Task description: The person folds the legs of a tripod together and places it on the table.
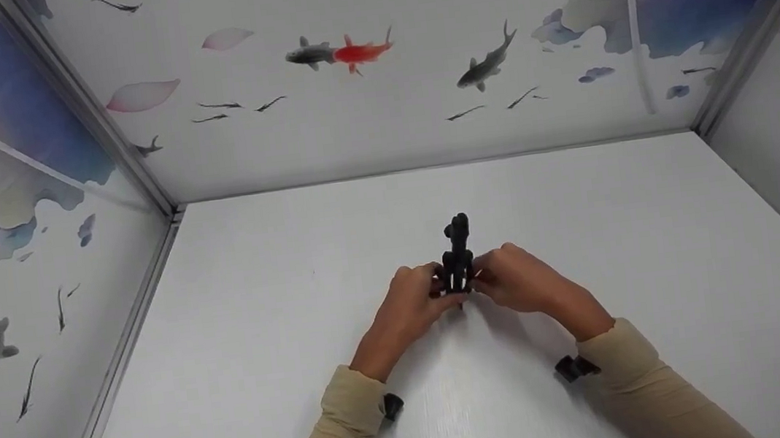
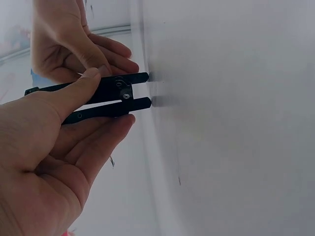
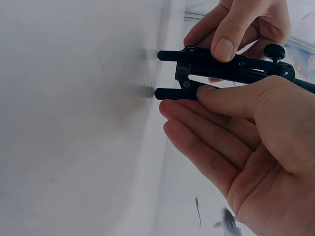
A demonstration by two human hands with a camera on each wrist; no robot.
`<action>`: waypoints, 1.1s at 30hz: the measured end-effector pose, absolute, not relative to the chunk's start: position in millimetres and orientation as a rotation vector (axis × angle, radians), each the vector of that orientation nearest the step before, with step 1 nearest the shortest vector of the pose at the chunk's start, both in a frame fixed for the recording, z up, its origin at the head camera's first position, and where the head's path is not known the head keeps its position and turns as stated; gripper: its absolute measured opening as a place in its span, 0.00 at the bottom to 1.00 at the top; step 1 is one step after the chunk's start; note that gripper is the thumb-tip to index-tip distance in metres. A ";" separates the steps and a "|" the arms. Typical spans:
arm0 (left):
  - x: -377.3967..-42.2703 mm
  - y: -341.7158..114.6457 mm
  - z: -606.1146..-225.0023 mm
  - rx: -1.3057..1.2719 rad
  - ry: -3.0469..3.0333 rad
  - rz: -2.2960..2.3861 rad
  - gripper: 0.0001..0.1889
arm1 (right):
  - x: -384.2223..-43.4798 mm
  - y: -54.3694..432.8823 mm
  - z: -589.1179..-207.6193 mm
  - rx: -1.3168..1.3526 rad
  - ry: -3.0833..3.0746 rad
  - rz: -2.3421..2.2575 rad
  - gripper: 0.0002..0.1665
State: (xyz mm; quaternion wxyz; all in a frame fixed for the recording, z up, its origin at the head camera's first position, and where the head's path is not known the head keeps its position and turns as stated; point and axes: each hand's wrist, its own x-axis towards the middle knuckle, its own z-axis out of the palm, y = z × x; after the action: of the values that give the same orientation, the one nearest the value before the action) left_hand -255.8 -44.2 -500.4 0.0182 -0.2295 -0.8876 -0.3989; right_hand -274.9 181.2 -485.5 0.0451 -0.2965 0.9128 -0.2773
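A small black tripod stands upright on the table between the two hands, its legs close together and feet at the tabletop. The left hand pinches one leg between thumb and fingers. From the other side, the right hand grips another leg, thumb on top and fingers beneath. Narrow gaps show between the legs, with a hinged brace joining them low down. A round knob sticks out from the side higher up. In the head view the fingers partly hide the lower legs.
The white tabletop spreads out around the hands. White panels printed with fish and petals enclose it at the back and both sides, with metal frame posts at the corners. Small black devices sit at both wrists.
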 end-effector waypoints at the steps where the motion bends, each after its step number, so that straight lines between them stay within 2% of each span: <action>1: -255.5 -44.0 -500.6 -0.709 -2.758 -1.242 0.18 | -274.5 180.7 -485.6 -0.907 2.790 -0.842 0.10; 33: -253.7 -43.4 -500.1 -0.733 -2.757 -1.195 0.17 | -272.6 179.7 -486.9 -0.935 2.749 -0.880 0.10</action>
State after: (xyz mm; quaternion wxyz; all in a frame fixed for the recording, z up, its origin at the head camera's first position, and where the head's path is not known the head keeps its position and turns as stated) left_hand -253.7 -43.4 -500.1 0.0245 -0.2370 -0.8911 -0.3863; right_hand -272.6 179.7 -486.9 0.0536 -0.3077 0.9048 -0.2895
